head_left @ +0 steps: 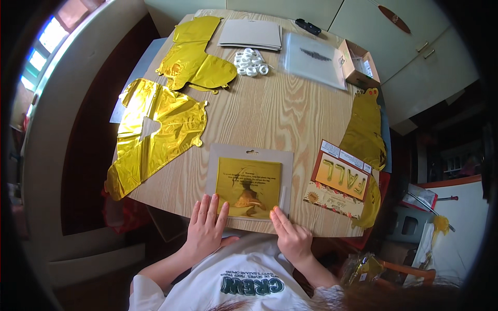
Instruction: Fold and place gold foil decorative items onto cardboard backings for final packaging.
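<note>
In front of me at the table's near edge lies a folded gold foil balloon [249, 181] on a grey backing card [213, 168] with a hang slot. It seems to be in a clear bag with small dark print. A thin pale straw [282, 196] lies along its right side. My left hand [206, 228] rests with fingers stretched and spread over the lower left of the card. At the lower right corner, my right hand [293, 236] touches the packet with its extended index and middle fingers. Its other fingers are partly bent, and I see nothing held in it.
Unfolded gold foil balloons [199, 57] lie at the left, and another [365, 129] at the right by a printed card [340, 179]. Farther back are grey cards [250, 33], white ribbon rolls [251, 62], clear bags [314, 62], a cardboard box [358, 75] and a black object [308, 26].
</note>
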The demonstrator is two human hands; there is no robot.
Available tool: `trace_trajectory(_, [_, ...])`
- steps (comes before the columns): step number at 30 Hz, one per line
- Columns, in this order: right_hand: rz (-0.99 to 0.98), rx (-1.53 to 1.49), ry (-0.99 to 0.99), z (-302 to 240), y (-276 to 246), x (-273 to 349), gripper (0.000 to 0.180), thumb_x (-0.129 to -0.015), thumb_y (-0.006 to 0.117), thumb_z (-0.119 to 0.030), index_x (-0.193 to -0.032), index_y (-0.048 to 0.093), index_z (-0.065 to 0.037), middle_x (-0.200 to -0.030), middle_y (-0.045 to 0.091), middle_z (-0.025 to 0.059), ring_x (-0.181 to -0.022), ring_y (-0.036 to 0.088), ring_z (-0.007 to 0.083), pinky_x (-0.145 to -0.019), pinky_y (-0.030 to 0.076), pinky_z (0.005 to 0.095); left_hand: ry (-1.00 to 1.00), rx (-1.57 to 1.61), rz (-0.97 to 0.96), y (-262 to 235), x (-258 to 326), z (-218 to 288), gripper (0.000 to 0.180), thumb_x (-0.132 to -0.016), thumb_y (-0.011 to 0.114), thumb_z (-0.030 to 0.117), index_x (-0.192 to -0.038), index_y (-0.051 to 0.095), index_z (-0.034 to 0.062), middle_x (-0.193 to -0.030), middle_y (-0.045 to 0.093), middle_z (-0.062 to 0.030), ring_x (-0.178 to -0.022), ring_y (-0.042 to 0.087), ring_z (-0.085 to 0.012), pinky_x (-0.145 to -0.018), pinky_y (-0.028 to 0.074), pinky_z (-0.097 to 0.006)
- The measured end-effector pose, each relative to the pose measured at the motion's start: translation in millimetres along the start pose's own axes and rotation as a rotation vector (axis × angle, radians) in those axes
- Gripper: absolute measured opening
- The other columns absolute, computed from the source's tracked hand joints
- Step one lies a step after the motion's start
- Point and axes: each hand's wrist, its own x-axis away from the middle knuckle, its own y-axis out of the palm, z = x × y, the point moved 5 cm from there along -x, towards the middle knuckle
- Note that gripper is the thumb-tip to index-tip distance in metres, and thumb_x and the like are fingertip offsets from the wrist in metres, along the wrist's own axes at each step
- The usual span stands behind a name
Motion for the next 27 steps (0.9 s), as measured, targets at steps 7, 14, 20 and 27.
trace_trajectory(7, [-0.013,0.038,0.068,5,-2,7,0.038,-0.081,0.061,-0.004,-0.117,0.07,-0.01,-0.119,0.069,0.0073,-0.051,0.062,0.0177,-0.051,0.052,0.0295,0.0,-0.001,0.011,-3,2,0,0.095,-0.081,0.056,0.069,-0.144,0.038,0.0001,-0.148,0.033,-0.0297,-0.141,0.026,-0.0479,-0.115,0.019,-0.057])
trace_trajectory(14, [0.011,0.076,0.075,4,-3,10,0.039,-0.081,0.058,-0.004,-0.119,0.069,-0.008,-0.119,0.068,0.0096,-0.055,0.066,0.0201,-0.053,0.054,0.0312,-0.062,0.023,0.097,-7,5,-7,0.094,-0.082,0.057,0.067,-0.14,0.042,-0.0051,-0.144,0.041,-0.0283,-0.139,0.034,-0.0407,-0.114,0.02,-0.057])
trace_trajectory(20, [0.046,0.123,0.111,4,1,14,0.036,-0.081,0.058,-0.005,-0.116,0.068,-0.003,-0.117,0.068,0.0136,-0.061,0.07,0.0226,-0.053,0.056,0.0316,-0.133,0.05,0.141,-15,8,-24,0.087,-0.086,0.06,0.057,-0.14,0.039,-0.0079,-0.142,0.044,-0.0279,-0.137,0.037,-0.0412,-0.115,0.023,-0.052])
trace_trajectory(27, [0.04,0.051,0.166,4,-2,13,0.036,-0.078,0.06,-0.005,-0.113,0.068,-0.004,-0.118,0.067,0.0143,-0.065,0.07,0.0275,-0.057,0.058,0.034,-0.489,1.507,0.246,4,-29,-71,0.073,-0.092,0.067,0.02,-0.149,0.028,0.0001,-0.134,0.051,-0.015,-0.097,0.058,-0.0127,-0.077,0.051,-0.026])
